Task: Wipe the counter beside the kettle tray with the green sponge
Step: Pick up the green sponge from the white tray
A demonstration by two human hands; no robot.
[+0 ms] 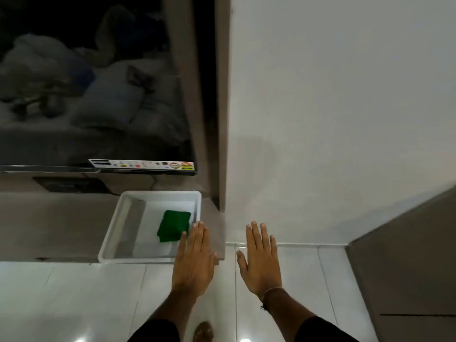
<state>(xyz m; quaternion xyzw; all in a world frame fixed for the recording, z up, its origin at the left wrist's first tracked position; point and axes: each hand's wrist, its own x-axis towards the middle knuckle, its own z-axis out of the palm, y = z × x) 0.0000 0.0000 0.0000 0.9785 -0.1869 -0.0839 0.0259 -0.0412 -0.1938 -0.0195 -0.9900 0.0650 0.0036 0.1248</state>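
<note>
A green sponge (174,226) lies inside a white plastic tray (116,230) at the right end of a grey-brown counter (49,225). My left hand (195,257) is flat and open, its fingertips over the tray's near right corner, just right of the sponge and not holding it. Farther right, my right hand (261,257) hangs flat and open over the white floor, holding nothing. A thin band circles that wrist. No kettle shows.
A dark television screen (93,82) with a sticker strip stands behind the counter. A white wall (333,119) rises to the right, and a grey cabinet (407,255) fills the lower right corner. Glossy white floor tiles (74,304) lie below, with my foot near the bottom edge.
</note>
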